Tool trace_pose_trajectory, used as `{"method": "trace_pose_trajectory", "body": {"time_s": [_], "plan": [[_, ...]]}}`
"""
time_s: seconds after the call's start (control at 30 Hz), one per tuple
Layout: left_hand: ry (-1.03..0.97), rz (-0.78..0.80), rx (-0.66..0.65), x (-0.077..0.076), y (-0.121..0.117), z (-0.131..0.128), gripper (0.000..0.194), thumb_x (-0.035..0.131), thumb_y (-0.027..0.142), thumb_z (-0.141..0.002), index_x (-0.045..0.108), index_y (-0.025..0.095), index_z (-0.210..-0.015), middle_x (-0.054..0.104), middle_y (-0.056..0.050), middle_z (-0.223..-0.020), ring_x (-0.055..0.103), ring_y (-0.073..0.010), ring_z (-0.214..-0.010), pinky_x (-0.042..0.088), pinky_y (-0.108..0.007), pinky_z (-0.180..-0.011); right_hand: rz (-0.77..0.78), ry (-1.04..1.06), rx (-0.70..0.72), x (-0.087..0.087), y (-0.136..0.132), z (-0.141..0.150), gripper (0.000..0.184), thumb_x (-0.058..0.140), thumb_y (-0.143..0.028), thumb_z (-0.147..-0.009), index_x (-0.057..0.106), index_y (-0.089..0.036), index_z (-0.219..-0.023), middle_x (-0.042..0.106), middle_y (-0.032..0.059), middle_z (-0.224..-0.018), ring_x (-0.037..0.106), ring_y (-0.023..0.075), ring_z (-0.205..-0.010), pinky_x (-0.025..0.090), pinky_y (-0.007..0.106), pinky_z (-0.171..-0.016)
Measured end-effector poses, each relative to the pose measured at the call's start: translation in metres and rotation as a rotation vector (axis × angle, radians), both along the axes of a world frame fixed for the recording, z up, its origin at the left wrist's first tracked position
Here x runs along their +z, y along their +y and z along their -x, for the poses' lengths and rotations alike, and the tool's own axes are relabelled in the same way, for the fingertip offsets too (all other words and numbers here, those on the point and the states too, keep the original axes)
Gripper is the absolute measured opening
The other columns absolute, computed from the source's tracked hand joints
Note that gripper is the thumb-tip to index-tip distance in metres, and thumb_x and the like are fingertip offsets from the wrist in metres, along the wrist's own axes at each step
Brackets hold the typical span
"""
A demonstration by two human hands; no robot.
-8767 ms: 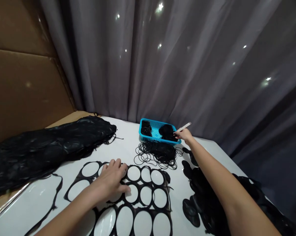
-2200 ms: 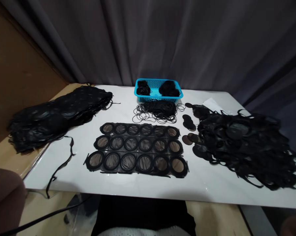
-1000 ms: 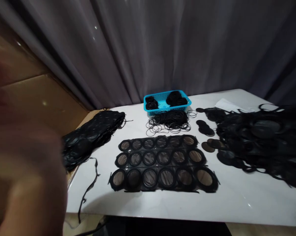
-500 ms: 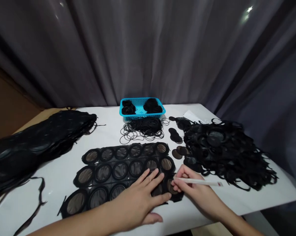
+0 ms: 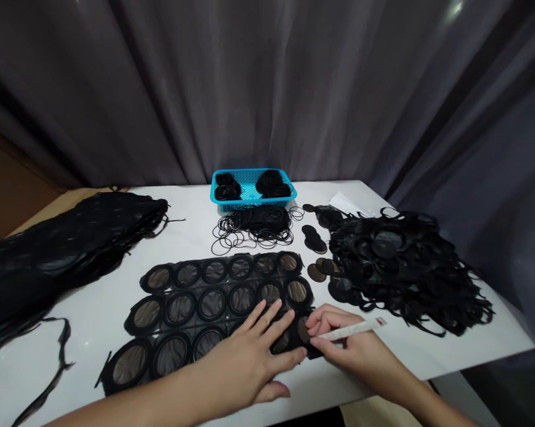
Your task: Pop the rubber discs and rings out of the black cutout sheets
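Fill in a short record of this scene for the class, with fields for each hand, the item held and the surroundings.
Left hand: flat, fingers spread on the black sheet of mesh-filled rings
Right hand: pinching a slim white stick, fingertips at the sheet's corner
Surface: white table
Beyond: blue plastic basket holding black coils; loose black elastic rings in front of it
Left side: long stack of black strips
Right side: tangled black heap
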State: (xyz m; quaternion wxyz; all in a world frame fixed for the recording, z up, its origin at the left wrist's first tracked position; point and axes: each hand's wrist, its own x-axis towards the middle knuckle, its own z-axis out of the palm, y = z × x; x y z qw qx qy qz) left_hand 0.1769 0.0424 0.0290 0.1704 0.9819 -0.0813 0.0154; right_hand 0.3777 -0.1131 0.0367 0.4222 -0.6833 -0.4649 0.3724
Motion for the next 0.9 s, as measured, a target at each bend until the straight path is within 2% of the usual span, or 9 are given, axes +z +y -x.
{"method": "trace_pose_trajectory", "body": {"time_s": [0.27, 0.4, 0.47, 0.57, 0.6, 0.67, 0.77, 0.83, 0.9], "plan": [[-0.001, -0.001, -0.001, -0.002, 0.0, 0.001, 0.071, 0.076, 0.045, -0.086, 0.045, 0.033, -0.149, 0.017, -0.013, -0.165, 0.018, -0.0421, -0.149, 0.022, -0.061, -0.118, -0.035, -0.048, 0.015, -0.002, 0.001, -0.004, 0.02, 0.064, -0.021, -0.081, 0.053, -0.021, -0.064, 0.067, 0.0046, -0.088, 0.065, 0.0204, -0.088, 0.049, 0.032, -0.079], [0.003, 0.008, 0.002, 0.0, -0.001, 0.002, 0.071, 0.076, 0.044, -0.086, 0.044, 0.033, -0.149, 0.012, -0.014, -0.165, 0.017, -0.0416, -0.149, 0.021, -0.06, -0.118, -0.07, -0.188, 0.077, -0.005, -0.003, 0.003, 0.02, 0.062, -0.017, -0.084, 0.054, -0.021, -0.067, 0.068, 0.0037, -0.091, 0.066, 0.0178, -0.085, 0.051, 0.028, -0.074], [0.016, 0.015, 0.002, 0.001, -0.001, 0.001, 0.072, 0.076, 0.042, -0.087, 0.043, 0.033, -0.15, 0.011, -0.015, -0.165, 0.017, -0.0409, -0.15, 0.021, -0.06, -0.119, -0.122, -0.334, 0.149, -0.009, -0.009, 0.009, 0.013, 0.057, -0.015, -0.09, 0.06, -0.022, -0.079, 0.07, 0.0053, -0.1, 0.066, 0.0187, -0.093, 0.052, 0.029, -0.08], [0.02, 0.03, -0.001, 0.001, -0.002, 0.0, 0.071, 0.075, 0.042, -0.088, 0.043, 0.033, -0.15, 0.01, -0.013, -0.166, 0.018, -0.0402, -0.15, 0.02, -0.06, -0.119, -0.242, -0.614, 0.21, -0.014, -0.016, 0.003, 0.021, 0.047, -0.014, -0.096, 0.064, -0.023, -0.104, 0.072, 0.0079, -0.109, 0.066, 0.0229, -0.103, 0.051, 0.036, -0.092], [0.022, 0.033, 0.001, 0.001, -0.002, 0.0, 0.07, 0.075, 0.042, -0.087, 0.044, 0.034, -0.149, 0.01, -0.012, -0.166, 0.018, -0.0401, -0.15, 0.02, -0.059, -0.119, -0.249, -0.698, 0.178, -0.015, -0.017, -0.005, 0.023, 0.046, -0.016, -0.097, 0.064, -0.023, -0.108, 0.073, 0.0088, -0.11, 0.066, 0.0248, -0.103, 0.05, 0.039, -0.093], [0.03, 0.031, 0.008, 0.0, -0.002, 0.0, 0.069, 0.076, 0.042, -0.087, 0.045, 0.035, -0.148, 0.01, -0.012, -0.166, 0.018, -0.0401, -0.15, 0.02, -0.06, -0.119, -0.203, -0.802, 0.008, -0.01, -0.013, -0.029, 0.02, 0.046, -0.023, -0.098, 0.064, -0.023, -0.107, 0.073, 0.0114, -0.111, 0.067, 0.0287, -0.102, 0.05, 0.044, -0.091], [0.02, 0.037, 0.005, 0.003, -0.001, 0.001, 0.069, 0.075, 0.045, -0.087, 0.045, 0.035, -0.148, 0.012, -0.013, -0.166, 0.016, -0.0394, -0.15, 0.02, -0.059, -0.119, -0.116, -0.743, -0.274, 0.005, 0.002, -0.063, 0.02, 0.046, -0.035, -0.098, 0.062, -0.023, -0.094, 0.073, 0.0132, -0.108, 0.068, 0.0308, -0.098, 0.051, 0.044, -0.086], [0.018, 0.043, -0.007, 0.006, 0.001, 0.0, 0.066, 0.069, 0.052, -0.09, 0.044, 0.035, -0.149, 0.017, -0.013, -0.165, 0.017, -0.0384, -0.15, 0.021, -0.058, -0.119, -0.102, -0.613, -0.299, 0.015, 0.017, -0.071, 0.021, 0.049, -0.038, -0.096, 0.061, -0.024, -0.088, 0.075, 0.0107, -0.103, 0.07, 0.0291, -0.093, 0.052, 0.041, -0.081], [0.031, 0.045, 0.015, 0.01, 0.004, -0.003, 0.068, 0.061, 0.059, -0.092, 0.041, 0.031, -0.151, 0.023, -0.015, -0.163, 0.02, -0.037, -0.149, 0.023, -0.056, -0.119, -0.101, -0.499, -0.21, 0.02, 0.032, -0.065, 0.019, 0.051, -0.038, -0.095, 0.063, -0.024, -0.088, 0.076, 0.0083, -0.1, 0.071, 0.027, -0.09, 0.052, 0.037, -0.08]]}}
